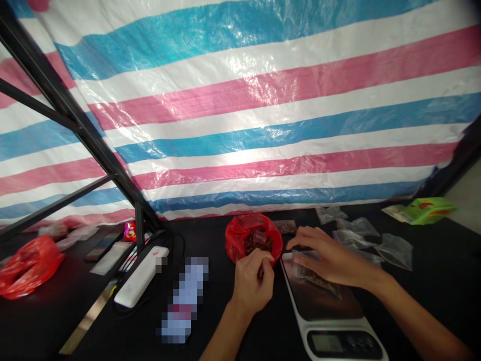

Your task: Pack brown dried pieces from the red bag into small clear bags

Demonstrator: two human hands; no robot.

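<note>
Scale closest; R hand above, by clear bag, can't tell grip; L hand left of scale, fingertips tog. at red bag.

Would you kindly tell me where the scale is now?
In the head view, the scale sits low, right of centre, under the right hand, with the red bag near its far left corner.

There's 1 scale, 2 red bags, 1 wht block & 1 grn pkt.

Bare left hand and bare right hand — slim fingers — forearms uncovered as far as visible
</note>
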